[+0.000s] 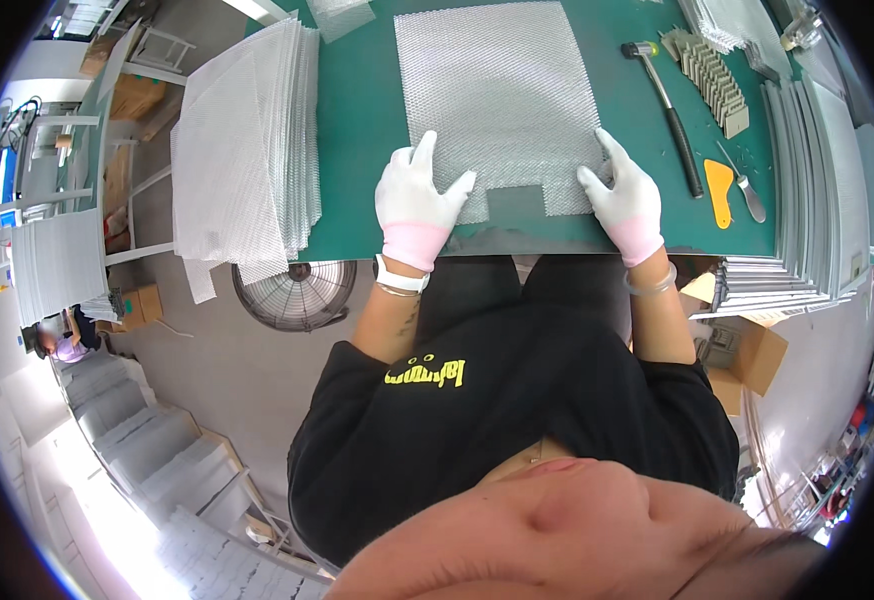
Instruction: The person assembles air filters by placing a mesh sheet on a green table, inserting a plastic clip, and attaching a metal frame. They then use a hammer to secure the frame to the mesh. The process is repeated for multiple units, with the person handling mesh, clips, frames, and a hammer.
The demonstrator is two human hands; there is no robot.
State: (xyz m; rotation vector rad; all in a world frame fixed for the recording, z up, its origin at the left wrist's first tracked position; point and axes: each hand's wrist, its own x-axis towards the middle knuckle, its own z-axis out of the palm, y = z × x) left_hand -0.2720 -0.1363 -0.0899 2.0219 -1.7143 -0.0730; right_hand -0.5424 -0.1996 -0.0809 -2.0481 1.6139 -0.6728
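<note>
A silvery metal mesh sheet (502,95) lies flat in front of me, with a square notch cut into its near edge. My left hand (419,198), in a white glove with a pink cuff, rests at the sheet's near left corner, thumb and index finger spread apart on the mesh. At the near right corner, my right hand (621,197) wears the same kind of glove and touches the sheet's edge, with thumb and index finger also apart. The other fingers of both hands are partly hidden. Beneath the sheet is a green work mat (352,130).
Left of the mat stands a tall stack of mesh sheets (242,150). To the right lie a mallet (669,115), a yellow scraper (719,192), a pointed hand tool (747,190), a row of grey clips (712,85) and stacked white panels (822,180). A floor fan (297,295) stands below the table.
</note>
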